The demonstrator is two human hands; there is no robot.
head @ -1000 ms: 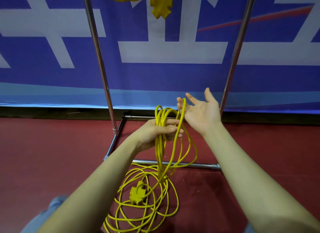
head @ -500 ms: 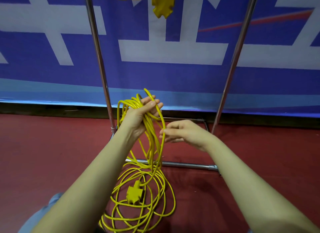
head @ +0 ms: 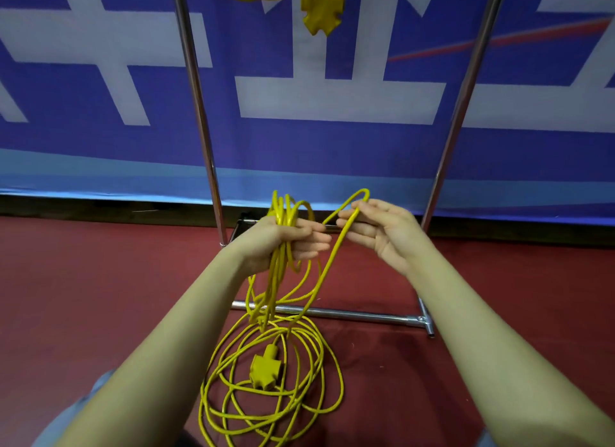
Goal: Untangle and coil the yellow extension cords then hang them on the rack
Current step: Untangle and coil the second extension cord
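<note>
Left hand point(head: 283, 238) grips gathered loops of cord point(head: 276, 373). Right hand point(head: 382, 233) pinches next loop. Cord looks light, limp, springy; likely best held at loop tops.

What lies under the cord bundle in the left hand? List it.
Under the bundle held by the left hand, loose cord loops lie on the red floor, around a yellow socket block. The floor beneath them is covered.
</note>
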